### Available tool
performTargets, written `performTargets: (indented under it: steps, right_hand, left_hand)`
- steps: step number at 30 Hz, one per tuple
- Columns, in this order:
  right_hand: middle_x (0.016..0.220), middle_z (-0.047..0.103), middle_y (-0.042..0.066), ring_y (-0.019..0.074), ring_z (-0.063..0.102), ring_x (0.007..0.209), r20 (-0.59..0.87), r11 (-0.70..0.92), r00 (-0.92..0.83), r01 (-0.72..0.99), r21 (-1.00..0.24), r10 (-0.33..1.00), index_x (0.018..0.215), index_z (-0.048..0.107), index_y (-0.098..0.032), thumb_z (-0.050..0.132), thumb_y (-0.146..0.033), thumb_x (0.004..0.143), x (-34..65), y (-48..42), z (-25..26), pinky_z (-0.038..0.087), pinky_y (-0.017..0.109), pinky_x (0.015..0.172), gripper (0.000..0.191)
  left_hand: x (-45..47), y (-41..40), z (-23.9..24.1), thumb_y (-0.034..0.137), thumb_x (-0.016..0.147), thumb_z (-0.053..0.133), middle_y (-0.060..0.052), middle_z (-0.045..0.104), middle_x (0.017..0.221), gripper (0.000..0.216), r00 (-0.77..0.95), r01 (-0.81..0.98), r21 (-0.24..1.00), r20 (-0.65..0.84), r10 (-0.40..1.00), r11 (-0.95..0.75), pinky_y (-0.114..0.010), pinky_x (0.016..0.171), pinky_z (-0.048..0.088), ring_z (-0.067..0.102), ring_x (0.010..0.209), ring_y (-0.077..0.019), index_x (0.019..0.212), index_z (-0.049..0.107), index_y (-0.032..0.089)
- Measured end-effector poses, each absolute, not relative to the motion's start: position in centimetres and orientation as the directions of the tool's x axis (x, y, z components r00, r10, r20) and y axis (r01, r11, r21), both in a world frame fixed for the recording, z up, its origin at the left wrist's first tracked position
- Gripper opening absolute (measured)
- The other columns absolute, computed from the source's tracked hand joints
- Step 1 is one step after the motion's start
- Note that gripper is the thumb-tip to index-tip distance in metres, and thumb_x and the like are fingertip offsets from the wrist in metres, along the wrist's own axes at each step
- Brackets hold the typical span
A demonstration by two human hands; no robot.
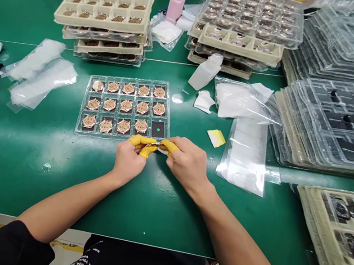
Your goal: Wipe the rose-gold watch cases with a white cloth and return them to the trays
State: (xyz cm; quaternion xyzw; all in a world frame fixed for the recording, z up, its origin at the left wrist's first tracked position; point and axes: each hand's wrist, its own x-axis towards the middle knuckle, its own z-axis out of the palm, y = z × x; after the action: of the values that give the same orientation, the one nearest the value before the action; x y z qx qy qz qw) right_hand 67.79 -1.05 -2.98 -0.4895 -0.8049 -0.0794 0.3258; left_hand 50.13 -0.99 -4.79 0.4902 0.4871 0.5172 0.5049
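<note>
One at a time, grip the metal piece (156,144) by its rim, as now pinched between left hand (129,160) and right hand (187,164), just before the empty pocket (158,128) of the tray (78,129).

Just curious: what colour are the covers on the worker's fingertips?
Yellow, on the left hand and right hand; best in the head view.

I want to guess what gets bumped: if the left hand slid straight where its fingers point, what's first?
The small metal piece the left hand already pinches, then the right hand; the clear tray probably sits just beyond.
</note>
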Motion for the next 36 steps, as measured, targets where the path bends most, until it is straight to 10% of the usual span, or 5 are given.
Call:
performTargets:
  steps: [10,19,36]
  right_hand:
    - [0.093,0.072,0.0,0.0136,0.069,0.083,0.473,0.427,0.08,0.319,-0.846,0.877,0.1,0.076,-0.028,0.067,-0.015,0.089,67.3,-1.7,-1.6,0.055,0.028,0.072,0.019]
    - [0.093,0.076,0.001,0.0187,0.062,0.086,0.699,0.66,-0.134,0.491,-0.569,0.703,0.117,0.072,-0.034,0.063,0.001,0.084,66.9,-1.9,-1.9,0.055,0.036,0.073,0.049]
    - [0.09,0.074,0.002,0.0189,0.059,0.082,0.667,0.577,-0.132,0.639,-0.508,0.733,0.103,0.077,-0.03,0.059,0.001,0.077,67.1,-1.8,-2.7,0.05,0.036,0.071,0.044]
  left_hand:
    - [50.4,0.5,-4.4,0.047,0.067,0.09,-0.004,0.074,0.091,0.042,0.148,-0.356,0.928,-0.062,0.987,0.112,-0.029,0.087,0.056,0.071,0.087,-0.0155,0.09,0.069,0.019]
    - [49.4,-0.5,-4.7,0.023,0.085,0.074,-0.005,0.077,0.091,0.012,0.206,0.274,0.811,0.476,0.855,-0.517,-0.03,0.08,0.057,0.07,0.085,-0.017,0.096,0.078,0.022]
    - [49.5,-1.2,-4.0,0.017,0.083,0.072,-0.001,0.08,0.081,0.015,0.149,0.34,0.898,0.242,0.959,-0.279,-0.027,0.068,0.055,0.072,0.071,-0.0158,0.089,0.083,0.024]
